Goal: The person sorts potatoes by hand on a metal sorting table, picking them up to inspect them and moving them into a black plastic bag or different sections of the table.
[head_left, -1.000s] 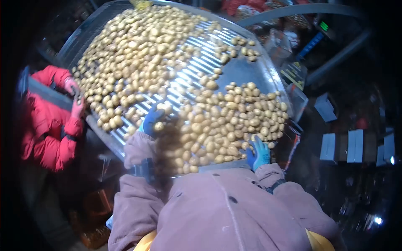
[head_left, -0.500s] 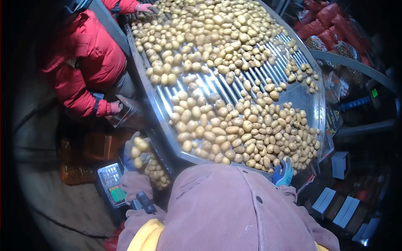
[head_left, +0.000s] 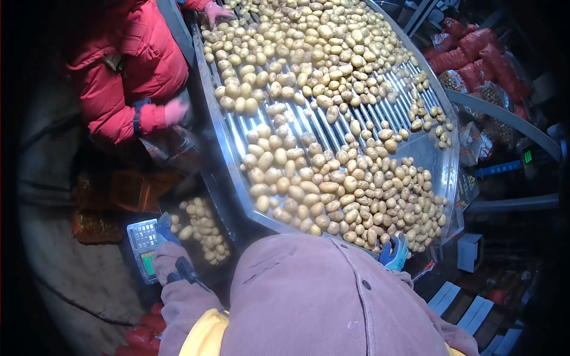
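Note:
My left hand (head_left: 168, 229), in a blue glove, is at the left edge of a dark tray of potatoes (head_left: 205, 228), next to a scale's keypad and display (head_left: 143, 243). Potatoes lie right beside its fingers, but what it grips, if anything, is too small to tell. At the near right edge of the metal roller table (head_left: 228, 169), my right hand (head_left: 395, 254), gloved in blue, rests against the pile of potatoes (head_left: 356, 190) with its fingers apart.
A co-worker in a red jacket (head_left: 151, 53) stands at the upper left, one hand (head_left: 217, 13) over the table. Red sacks (head_left: 475, 53) are stacked at the upper right. Orange crates (head_left: 127, 190) sit at the left, white boxes (head_left: 469, 252) at the lower right.
My left hand has moved left and down, off the tray's potatoes towards the scale. My right hand has shifted slightly left and down. The co-worker's lower hand has moved up.

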`<state>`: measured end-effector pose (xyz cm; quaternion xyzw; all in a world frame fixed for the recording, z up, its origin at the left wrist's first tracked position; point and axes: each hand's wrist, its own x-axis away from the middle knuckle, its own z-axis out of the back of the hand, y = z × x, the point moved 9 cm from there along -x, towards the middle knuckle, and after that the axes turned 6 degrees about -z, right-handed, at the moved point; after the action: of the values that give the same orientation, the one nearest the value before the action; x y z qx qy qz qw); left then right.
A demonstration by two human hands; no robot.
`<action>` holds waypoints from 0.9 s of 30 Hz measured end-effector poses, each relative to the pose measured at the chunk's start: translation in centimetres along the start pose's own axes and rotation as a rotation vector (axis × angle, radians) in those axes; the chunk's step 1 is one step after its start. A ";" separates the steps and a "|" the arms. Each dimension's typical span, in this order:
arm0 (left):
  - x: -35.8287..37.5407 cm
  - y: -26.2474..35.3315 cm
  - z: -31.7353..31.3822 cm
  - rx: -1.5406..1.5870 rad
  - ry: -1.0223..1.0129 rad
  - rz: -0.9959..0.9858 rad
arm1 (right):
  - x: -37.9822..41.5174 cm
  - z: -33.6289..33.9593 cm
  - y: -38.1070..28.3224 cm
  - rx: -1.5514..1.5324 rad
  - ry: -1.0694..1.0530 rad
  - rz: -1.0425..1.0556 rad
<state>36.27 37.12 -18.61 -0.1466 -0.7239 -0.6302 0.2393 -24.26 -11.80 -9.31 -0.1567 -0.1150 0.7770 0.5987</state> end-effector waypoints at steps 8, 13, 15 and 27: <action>-0.1 0.8 -1.8 -0.156 -0.001 -0.068 | 0.2 0.1 -0.1 -0.032 0.016 -0.017; 3.5 2.4 -12.2 0.108 -0.501 -0.125 | 0.2 -0.1 0.4 -0.042 -0.002 -0.043; 8.8 3.4 -18.9 0.240 -0.765 -0.001 | 0.0 -0.1 0.1 -0.006 -0.015 -0.041; 19.4 -4.4 -33.2 0.146 -0.981 0.414 | 0.0 0.2 0.4 -0.095 0.009 -0.114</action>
<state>23.02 2.06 -8.94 -0.5466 -0.7485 -0.3755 0.0019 -24.65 -11.89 -9.28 -0.1814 -0.1579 0.7345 0.6345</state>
